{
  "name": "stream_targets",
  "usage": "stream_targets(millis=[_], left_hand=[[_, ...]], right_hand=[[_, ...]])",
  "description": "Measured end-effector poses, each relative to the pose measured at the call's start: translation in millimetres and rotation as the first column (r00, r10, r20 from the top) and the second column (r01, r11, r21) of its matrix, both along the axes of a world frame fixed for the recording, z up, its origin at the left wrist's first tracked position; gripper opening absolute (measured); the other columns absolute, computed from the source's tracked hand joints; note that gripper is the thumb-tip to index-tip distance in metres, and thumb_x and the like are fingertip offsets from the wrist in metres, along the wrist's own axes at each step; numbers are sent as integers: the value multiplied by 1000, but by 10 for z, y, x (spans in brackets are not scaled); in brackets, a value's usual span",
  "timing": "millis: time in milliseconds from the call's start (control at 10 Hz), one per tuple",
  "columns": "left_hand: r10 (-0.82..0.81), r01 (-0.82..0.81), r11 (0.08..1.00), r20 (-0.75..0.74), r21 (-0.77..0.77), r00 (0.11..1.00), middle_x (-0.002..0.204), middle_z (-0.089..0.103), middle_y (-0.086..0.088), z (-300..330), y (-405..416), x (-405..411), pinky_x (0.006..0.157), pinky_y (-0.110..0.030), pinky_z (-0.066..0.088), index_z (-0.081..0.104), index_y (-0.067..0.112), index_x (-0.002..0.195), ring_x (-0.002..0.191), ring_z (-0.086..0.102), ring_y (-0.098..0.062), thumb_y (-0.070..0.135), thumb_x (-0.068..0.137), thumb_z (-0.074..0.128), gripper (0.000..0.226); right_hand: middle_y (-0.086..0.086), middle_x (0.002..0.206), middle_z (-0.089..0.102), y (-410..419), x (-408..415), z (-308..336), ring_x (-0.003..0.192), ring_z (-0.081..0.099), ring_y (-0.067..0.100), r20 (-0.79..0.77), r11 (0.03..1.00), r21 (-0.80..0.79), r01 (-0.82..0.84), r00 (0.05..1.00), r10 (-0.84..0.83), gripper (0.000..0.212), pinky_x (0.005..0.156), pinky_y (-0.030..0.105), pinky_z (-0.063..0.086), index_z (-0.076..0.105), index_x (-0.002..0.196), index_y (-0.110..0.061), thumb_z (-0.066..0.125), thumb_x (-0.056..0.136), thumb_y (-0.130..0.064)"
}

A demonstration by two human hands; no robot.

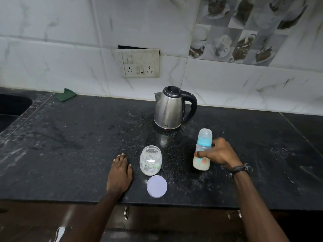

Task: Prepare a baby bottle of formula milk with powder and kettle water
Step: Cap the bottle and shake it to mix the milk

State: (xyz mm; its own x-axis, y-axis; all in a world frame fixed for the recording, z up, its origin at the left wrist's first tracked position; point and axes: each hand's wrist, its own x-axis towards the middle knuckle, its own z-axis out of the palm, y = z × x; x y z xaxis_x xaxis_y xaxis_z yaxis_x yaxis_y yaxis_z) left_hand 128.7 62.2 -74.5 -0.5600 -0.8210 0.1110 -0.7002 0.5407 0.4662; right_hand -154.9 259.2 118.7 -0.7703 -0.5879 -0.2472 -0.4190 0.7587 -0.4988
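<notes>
Milk fills roughly the lower third of a capped baby bottle [202, 151] that stands upright on a black speckled tabletop [70, 137], its blue collar and translucent cap in place. The person's right hand [219, 153] wraps the bottle's middle from the right, fingers [201, 154] clamped on its clear body just above the pale liquid; a dark band circles that wrist. The left hand [120, 173] lies flat, palm down, on the tabletop near the front edge, fingers held together and gripping nothing.

Just right of that hand, without touching it, stands an open clear plastic jar [150, 160] with a layer of white powder at the bottom; whether a scoop lies inside cannot be told through the glare. Its pale lilac lid [156, 186] rests flat on the tabletop directly in front of the jar, near the edge.

Behind the jar and the bottle, a stainless steel electric kettle [170, 109] with a black lid and handle sits closed, handle to the right, spout to the left. Fine white specks dust the stone around all three containers. A green cloth [66, 95] lies against the tiled wall at far left, beside a dark sink [12, 105]. A switch and socket plate [139, 62] is set in the wall above the kettle.
</notes>
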Motion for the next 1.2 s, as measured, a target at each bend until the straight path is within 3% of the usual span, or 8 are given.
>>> stream_targets(millis=[100, 200, 300, 600, 700, 800, 1000, 1200], left_hand=[[0, 0, 1000, 6, -12, 1000, 141, 54, -25, 10, 6, -4, 116, -48, 33, 62, -6, 127, 134, 49, -40, 38, 94, 27, 65], [2, -2, 1000, 3, -6, 1000, 141, 54, -25, 7, 2, 4, 116, -48, 33, 62, -6, 127, 134, 49, -40, 38, 94, 27, 65], [3, -3, 1000, 1, -12, 1000, 139, 55, -26, 2, 1, 1, 115, -49, 35, 62, -6, 125, 133, 49, -40, 38, 94, 28, 64], [5, -5, 1000, -3, -3, 1000, 137, 57, -26, -4, 0, -1, 113, -51, 37, 63, -7, 124, 130, 52, -41, 36, 94, 29, 62], [2, -2, 1000, -4, -7, 1000, 136, 57, -27, 6, -2, -10, 112, -51, 38, 64, -7, 123, 129, 52, -42, 36, 94, 30, 62], [1, -1, 1000, 1, -11, 1000, 136, 58, -27, -4, 1, -6, 112, -51, 38, 64, -7, 122, 129, 53, -42, 35, 94, 30, 61], [1, -1, 1000, -4, -15, 1000, 136, 57, -27, 0, -1, -8, 113, -50, 37, 64, -7, 122, 130, 52, -41, 35, 94, 30, 61], [-1, 1, 1000, -3, -11, 1000, 137, 57, -26, -1, 2, -15, 113, -50, 37, 64, -6, 123, 131, 51, -41, 36, 94, 30, 62]], right_hand=[[1, 98, 70, 12, 5, -5, 88, 68, 21, -62, 999, 37, 7, 998, -4, 66, 79, 42, 58, 64, 101, -17, 88, 50, -52], [-1, 94, 73, 10, 9, 5, 84, 69, 16, 2, 1000, -3, -27, 1000, 27, 57, 79, 40, 58, 70, 96, -18, 88, 50, -47], [-1, 92, 71, 17, 3, 18, 83, 69, 19, -60, 1000, 10, -9, 998, 10, 61, 77, 42, 58, 67, 96, -19, 87, 48, -52], [-1, 90, 75, 51, -22, 9, 84, 71, 18, 66, 995, -8, -101, 993, 102, 60, 81, 42, 58, 73, 91, -20, 85, 40, -49], [-2, 86, 77, 50, 31, 17, 81, 73, 15, 168, 994, -100, -52, 983, 68, 35, 79, 34, 60, 75, 85, -16, 93, 56, -25], [-4, 84, 75, 53, 22, 14, 78, 71, 12, 80, 994, -99, -52, 995, 60, 49, 76, 37, 59, 74, 85, -20, 89, 46, -45], [-3, 85, 75, 46, 45, -14, 80, 71, 14, 73, 992, -120, -35, 996, 44, 58, 80, 42, 59, 74, 85, -20, 85, 40, -54], [-4, 82, 76, 42, 52, -20, 78, 72, 11, 87, 986, -167, -21, 996, 36, 43, 79, 41, 60, 75, 82, -20, 91, 49, -42]])
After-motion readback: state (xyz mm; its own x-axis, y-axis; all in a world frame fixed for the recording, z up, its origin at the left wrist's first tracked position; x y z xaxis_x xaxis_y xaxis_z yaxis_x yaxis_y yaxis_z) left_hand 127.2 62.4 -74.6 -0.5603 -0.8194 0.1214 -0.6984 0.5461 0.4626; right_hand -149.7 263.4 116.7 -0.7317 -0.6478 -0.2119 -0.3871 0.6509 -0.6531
